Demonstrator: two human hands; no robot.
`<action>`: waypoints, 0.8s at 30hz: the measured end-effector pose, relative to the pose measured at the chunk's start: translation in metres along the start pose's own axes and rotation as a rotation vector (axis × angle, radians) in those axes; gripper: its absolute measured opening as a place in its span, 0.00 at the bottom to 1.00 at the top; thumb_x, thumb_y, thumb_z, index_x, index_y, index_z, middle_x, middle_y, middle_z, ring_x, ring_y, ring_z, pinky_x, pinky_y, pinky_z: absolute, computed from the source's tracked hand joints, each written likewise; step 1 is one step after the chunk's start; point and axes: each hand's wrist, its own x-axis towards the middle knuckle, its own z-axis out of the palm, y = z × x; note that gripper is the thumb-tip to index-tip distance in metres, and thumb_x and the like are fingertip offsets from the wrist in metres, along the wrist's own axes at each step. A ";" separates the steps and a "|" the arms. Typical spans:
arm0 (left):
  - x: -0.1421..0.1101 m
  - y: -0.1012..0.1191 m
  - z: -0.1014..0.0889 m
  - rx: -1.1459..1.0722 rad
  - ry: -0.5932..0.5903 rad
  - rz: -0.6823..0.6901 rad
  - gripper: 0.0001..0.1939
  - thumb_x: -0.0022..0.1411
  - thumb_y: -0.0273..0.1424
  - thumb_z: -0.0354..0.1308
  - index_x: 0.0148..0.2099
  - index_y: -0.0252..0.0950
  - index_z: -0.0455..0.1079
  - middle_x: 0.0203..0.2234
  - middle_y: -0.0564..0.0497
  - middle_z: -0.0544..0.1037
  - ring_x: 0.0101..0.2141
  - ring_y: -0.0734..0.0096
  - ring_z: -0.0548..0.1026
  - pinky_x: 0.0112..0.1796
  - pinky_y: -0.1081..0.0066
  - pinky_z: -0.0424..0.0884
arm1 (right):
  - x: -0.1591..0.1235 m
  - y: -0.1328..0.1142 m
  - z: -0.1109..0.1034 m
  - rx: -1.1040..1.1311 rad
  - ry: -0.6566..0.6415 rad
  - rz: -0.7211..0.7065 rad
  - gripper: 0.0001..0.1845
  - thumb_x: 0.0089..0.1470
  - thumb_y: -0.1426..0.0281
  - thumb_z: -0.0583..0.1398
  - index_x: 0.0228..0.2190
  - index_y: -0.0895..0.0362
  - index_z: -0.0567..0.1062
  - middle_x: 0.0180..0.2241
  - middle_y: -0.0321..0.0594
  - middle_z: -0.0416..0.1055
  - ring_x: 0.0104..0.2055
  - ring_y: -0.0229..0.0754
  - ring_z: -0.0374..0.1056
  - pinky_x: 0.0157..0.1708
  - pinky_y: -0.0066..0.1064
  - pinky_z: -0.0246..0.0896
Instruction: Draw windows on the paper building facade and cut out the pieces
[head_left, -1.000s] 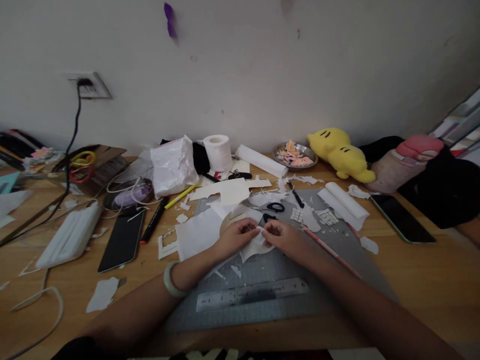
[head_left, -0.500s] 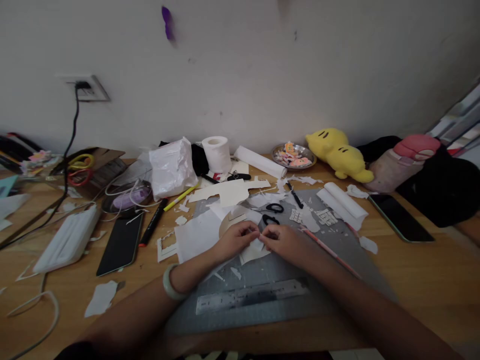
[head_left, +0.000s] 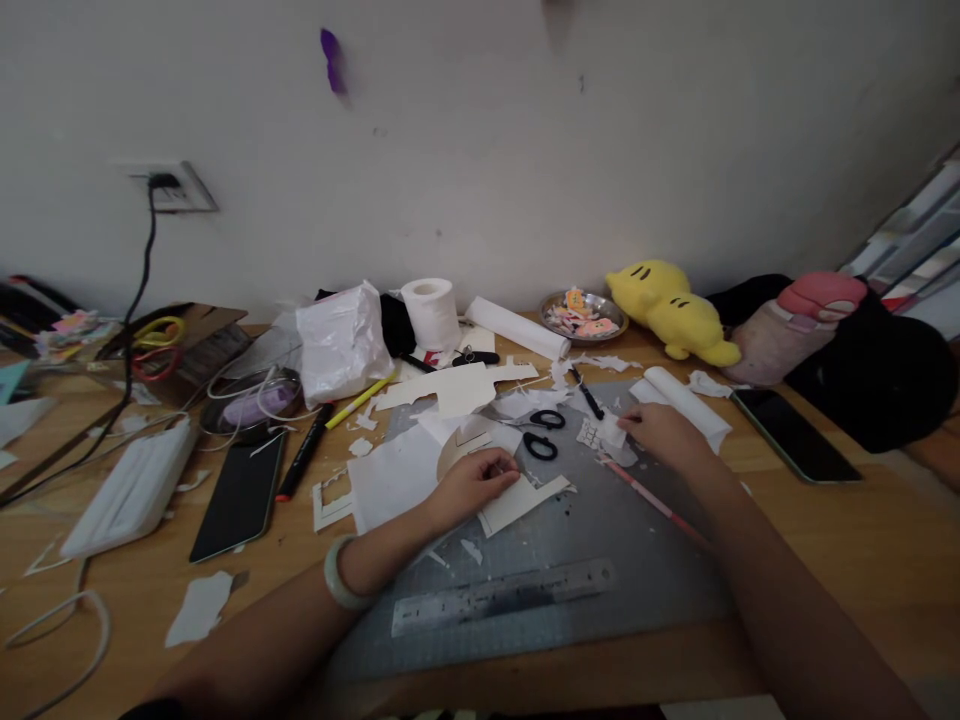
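My left hand (head_left: 476,486) hovers over cut cream card (head_left: 516,508), its thumb and fingertips drawn together. Whatever they pinch, if anything, is too small to make out. Off to the right, my right hand (head_left: 666,436) reaches over the grey cutting mat (head_left: 600,560), fingertips closed at the edge of a white paper scrap (head_left: 615,438). Whether they grip that scrap is unclear. A small piece with a brick pattern (head_left: 589,432) lies just left of it. Black-handled scissors (head_left: 541,446) rest between my hands, blades hidden under paper. A metal ruler (head_left: 504,597) lies in front.
A red-and-white pencil-like stick (head_left: 656,500) lies below my right hand, and a black pen (head_left: 589,395) beyond it. Rolled paper (head_left: 686,405) and a phone (head_left: 795,435) are at right. Behind stand a toilet roll (head_left: 431,315), a metal bowl (head_left: 583,318) and yellow plush toys (head_left: 671,312).
My right hand has parted from my left and moved right to the paper scraps, covering a second brick-patterned piece. My left hand stays in about the same place.
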 end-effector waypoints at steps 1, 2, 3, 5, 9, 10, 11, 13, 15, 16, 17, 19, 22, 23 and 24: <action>0.000 -0.001 0.000 0.009 0.001 0.004 0.11 0.54 0.37 0.53 0.33 0.35 0.67 0.23 0.55 0.67 0.24 0.75 0.62 0.25 0.76 0.58 | 0.001 0.001 0.001 -0.019 0.001 0.017 0.09 0.49 0.73 0.56 0.28 0.60 0.77 0.29 0.48 0.75 0.30 0.46 0.68 0.28 0.31 0.54; 0.000 -0.002 0.000 0.017 0.002 0.008 0.10 0.54 0.37 0.54 0.35 0.35 0.67 0.25 0.55 0.68 0.25 0.75 0.63 0.26 0.76 0.59 | 0.002 0.001 0.002 -0.035 0.009 0.022 0.09 0.49 0.73 0.56 0.30 0.61 0.77 0.31 0.49 0.75 0.32 0.46 0.69 0.29 0.31 0.54; -0.001 -0.002 0.000 0.022 0.002 0.010 0.10 0.53 0.36 0.54 0.36 0.35 0.68 0.26 0.54 0.69 0.26 0.74 0.64 0.26 0.76 0.60 | 0.001 -0.003 0.003 -0.047 0.022 0.013 0.10 0.49 0.74 0.56 0.32 0.61 0.76 0.34 0.50 0.74 0.35 0.47 0.69 0.31 0.31 0.55; -0.002 -0.001 0.000 0.042 0.010 0.018 0.11 0.53 0.35 0.55 0.38 0.36 0.67 0.29 0.53 0.70 0.28 0.73 0.66 0.29 0.75 0.62 | -0.003 -0.014 0.005 -0.054 0.044 -0.054 0.12 0.51 0.75 0.54 0.36 0.61 0.75 0.40 0.50 0.72 0.41 0.46 0.67 0.37 0.30 0.56; -0.005 0.002 -0.002 0.220 0.054 0.122 0.16 0.52 0.34 0.59 0.44 0.38 0.67 0.40 0.49 0.72 0.40 0.66 0.68 0.41 0.68 0.64 | -0.024 -0.046 0.012 -0.004 -0.047 -0.304 0.09 0.52 0.69 0.56 0.34 0.56 0.75 0.40 0.41 0.72 0.43 0.41 0.66 0.42 0.27 0.55; -0.005 0.003 -0.002 0.277 0.064 0.162 0.19 0.50 0.35 0.61 0.45 0.38 0.66 0.43 0.47 0.71 0.43 0.63 0.67 0.45 0.66 0.63 | -0.030 -0.053 0.015 0.027 -0.101 -0.428 0.09 0.52 0.68 0.57 0.35 0.56 0.75 0.40 0.41 0.71 0.43 0.42 0.65 0.42 0.28 0.56; -0.006 0.004 -0.002 0.329 0.065 0.196 0.22 0.49 0.36 0.62 0.47 0.37 0.65 0.45 0.46 0.70 0.47 0.61 0.66 0.48 0.64 0.61 | -0.036 -0.059 0.019 0.046 -0.122 -0.490 0.10 0.52 0.67 0.57 0.35 0.57 0.74 0.39 0.42 0.71 0.42 0.43 0.66 0.41 0.29 0.57; -0.006 0.005 -0.002 0.422 0.043 0.241 0.29 0.45 0.38 0.65 0.50 0.36 0.63 0.49 0.43 0.68 0.50 0.58 0.63 0.52 0.62 0.56 | -0.045 -0.067 0.028 0.056 -0.181 -0.589 0.12 0.51 0.64 0.59 0.35 0.58 0.74 0.37 0.42 0.71 0.40 0.43 0.66 0.39 0.31 0.58; -0.006 0.006 -0.002 0.500 -0.001 0.250 0.32 0.44 0.39 0.67 0.51 0.34 0.63 0.51 0.41 0.67 0.52 0.56 0.62 0.53 0.60 0.55 | -0.050 -0.072 0.036 0.058 -0.231 -0.711 0.14 0.50 0.64 0.60 0.38 0.58 0.73 0.39 0.42 0.71 0.43 0.44 0.66 0.42 0.32 0.57; -0.006 0.007 -0.003 0.531 -0.023 0.245 0.32 0.43 0.39 0.67 0.50 0.34 0.63 0.51 0.41 0.66 0.53 0.56 0.62 0.53 0.60 0.55 | -0.051 -0.072 0.039 0.053 -0.248 -0.747 0.15 0.50 0.64 0.61 0.39 0.58 0.73 0.39 0.43 0.70 0.43 0.44 0.65 0.42 0.32 0.57; -0.006 0.008 -0.004 0.553 -0.041 0.237 0.32 0.44 0.39 0.67 0.50 0.34 0.64 0.52 0.40 0.66 0.53 0.55 0.61 0.53 0.60 0.55 | -0.051 -0.072 0.042 0.046 -0.261 -0.765 0.14 0.50 0.65 0.61 0.39 0.58 0.73 0.39 0.42 0.70 0.43 0.44 0.65 0.42 0.32 0.57; -0.006 0.008 -0.007 0.581 -0.073 0.233 0.31 0.45 0.41 0.66 0.50 0.35 0.65 0.52 0.40 0.65 0.53 0.55 0.61 0.52 0.60 0.55 | -0.046 -0.071 0.044 0.039 -0.237 -0.719 0.10 0.52 0.66 0.59 0.36 0.58 0.74 0.37 0.41 0.71 0.41 0.43 0.66 0.41 0.31 0.58; -0.005 0.004 -0.013 0.604 -0.122 0.318 0.26 0.49 0.45 0.62 0.49 0.39 0.67 0.52 0.43 0.65 0.53 0.56 0.61 0.52 0.60 0.54 | -0.034 -0.067 0.045 0.042 -0.101 -0.549 0.11 0.57 0.67 0.53 0.35 0.59 0.73 0.37 0.44 0.70 0.41 0.43 0.66 0.42 0.32 0.58; -0.004 0.003 -0.015 0.607 -0.150 0.364 0.24 0.50 0.46 0.60 0.48 0.41 0.68 0.53 0.44 0.65 0.54 0.57 0.61 0.53 0.60 0.53 | -0.031 -0.066 0.046 0.038 -0.052 -0.495 0.12 0.58 0.68 0.52 0.38 0.60 0.72 0.40 0.46 0.69 0.43 0.44 0.65 0.43 0.34 0.58; -0.004 0.001 -0.018 0.608 -0.185 0.410 0.23 0.51 0.47 0.59 0.47 0.43 0.69 0.53 0.46 0.65 0.54 0.57 0.61 0.53 0.61 0.52 | -0.027 -0.066 0.048 0.031 -0.014 -0.445 0.13 0.58 0.68 0.52 0.40 0.61 0.71 0.42 0.48 0.68 0.45 0.45 0.64 0.45 0.35 0.57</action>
